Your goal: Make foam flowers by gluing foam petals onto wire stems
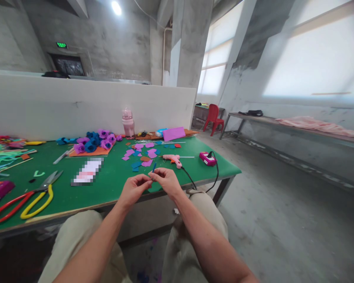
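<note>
Above the table's front edge, my left hand (135,189) and my right hand (167,181) meet at the fingertips. Both are closed in a pinch around a small, narrow blue paper piece (153,167). Its upper end sticks up past my right fingers; the lower part is hidden between the fingertips. Just beyond lie loose purple paper pieces (146,163) and blue paper pieces (135,165). A pink hot glue gun (174,159) rests to the right of them, its black cord running toward the table edge.
Purple and blue paper flowers (96,140) sit on orange paper at the back. On the left are big scissors (43,192), a blurred-out phone-like rectangle (87,171) and colourful strips (6,153). A magenta power socket (208,158) stands right; a pink bottle (128,124) is behind.
</note>
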`<state>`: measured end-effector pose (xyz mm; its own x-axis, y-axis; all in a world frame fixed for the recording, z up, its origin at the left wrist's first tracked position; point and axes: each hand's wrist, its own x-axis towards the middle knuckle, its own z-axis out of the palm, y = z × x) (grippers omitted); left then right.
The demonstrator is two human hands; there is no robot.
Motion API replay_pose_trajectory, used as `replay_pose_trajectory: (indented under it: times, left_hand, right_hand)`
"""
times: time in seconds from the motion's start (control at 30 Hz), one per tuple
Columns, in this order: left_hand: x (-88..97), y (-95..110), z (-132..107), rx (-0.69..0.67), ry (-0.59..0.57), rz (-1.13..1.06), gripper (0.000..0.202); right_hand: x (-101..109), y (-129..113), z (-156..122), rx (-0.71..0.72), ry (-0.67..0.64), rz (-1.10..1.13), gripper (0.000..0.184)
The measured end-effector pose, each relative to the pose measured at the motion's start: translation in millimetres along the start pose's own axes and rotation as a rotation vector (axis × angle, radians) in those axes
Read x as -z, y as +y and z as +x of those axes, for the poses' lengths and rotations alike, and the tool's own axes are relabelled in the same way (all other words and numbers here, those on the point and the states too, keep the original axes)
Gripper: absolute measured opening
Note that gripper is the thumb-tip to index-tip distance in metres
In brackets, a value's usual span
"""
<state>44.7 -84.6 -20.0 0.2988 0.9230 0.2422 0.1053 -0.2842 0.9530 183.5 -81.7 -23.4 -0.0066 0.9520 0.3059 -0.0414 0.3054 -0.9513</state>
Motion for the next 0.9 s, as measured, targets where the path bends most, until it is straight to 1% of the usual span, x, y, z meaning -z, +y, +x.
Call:
replay_pose_trajectory:
  times: [0.07,0.13,0.23,0.3,0.37,0.4,0.47,0.5,0.53,0.6,0.67,0.73,0.83,0.9]
  left_hand:
    - [0.2,2,0,0.008,0.013,-0.007,0.020]
    - [3.9,4,0,-0.004,0.078,-0.038,0.020]
    - [18.9,9,1,-0.066,0.244,-0.168,0.020]
    - [33.5,12,3,-0.093,0.319,-0.235,0.020]
    - [48.5,12,8,-0.082,0.377,-0.168,0.020]
    - [55.2,11,13,-0.064,0.412,-0.076,0.020]
    - [65.9,7,26,-0.042,0.481,0.183,0.020]
    - [69.8,4,33,-0.028,0.477,0.334,0.021]
    - [72.9,1,42,-0.017,0.446,0.469,0.021]
    - [77.1,-6,57,0.020,0.291,0.725,0.022]
    - [79.5,-13,68,0.036,0.206,0.812,0.021]
    - [80.7,-20,74,0.030,0.141,0.844,0.018]
    - [80.4,-30,76,-0.004,0.038,0.895,0.014]
    - [79.4,-36,76,-0.029,0.008,0.927,0.014]
  right_hand:
    - [1,-1,1,-0.004,-0.001,0.027,0.025]
    - [5,-3,2,-0.008,0.008,0.076,0.027]
    - [13,-3,6,-0.035,0.056,0.105,0.030]
    - [19,-1,8,-0.059,0.095,0.097,0.030]
    - [22,2,9,-0.073,0.108,0.093,0.030]
    - [23,3,9,-0.078,0.106,0.092,0.029]
    - [23,5,8,-0.085,0.091,0.081,0.029]
    - [23,6,7,-0.087,0.081,0.070,0.028]
    - [22,7,7,-0.090,0.072,0.055,0.027]
    - [21,7,5,-0.089,0.053,0.021,0.026]
    - [20,8,4,-0.077,0.027,-0.015,0.024]
    - [20,10,2,-0.062,0.000,-0.048,0.024]
    - [19,15,1,-0.066,-0.023,-0.068,0.022]
    - [17,19,1,-0.087,-0.028,-0.059,0.022]
